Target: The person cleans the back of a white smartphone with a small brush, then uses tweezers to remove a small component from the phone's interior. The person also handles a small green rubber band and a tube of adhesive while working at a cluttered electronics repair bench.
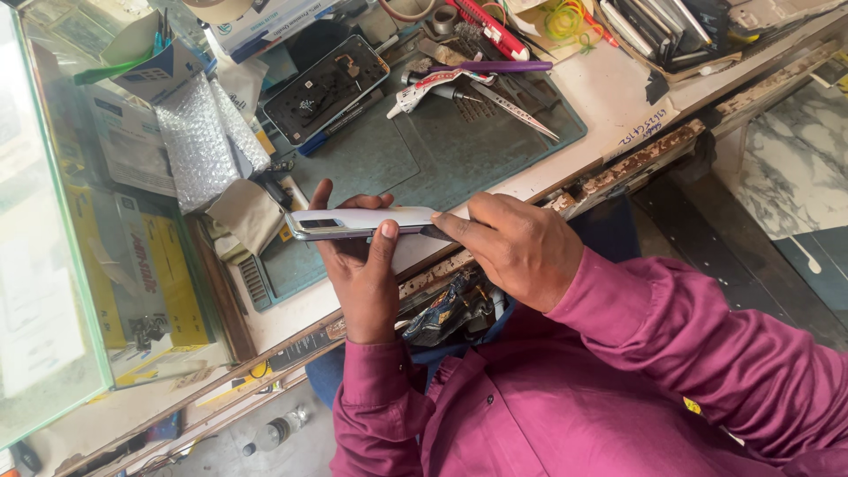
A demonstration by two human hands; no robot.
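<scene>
My left hand grips a slim white smartphone edge-on, thumb on the near side and fingers wrapped behind it. The phone is held just above the front edge of the workbench. My right hand pinches a small dark flat tool against the phone's right end, at the seam. Both sleeves are magenta.
A teal work mat carries an opened dark phone, a glue tube, a purple pen and tweezers. Bubble wrap and boxes lie left beside a glass case. A plastic bottle lies on the floor.
</scene>
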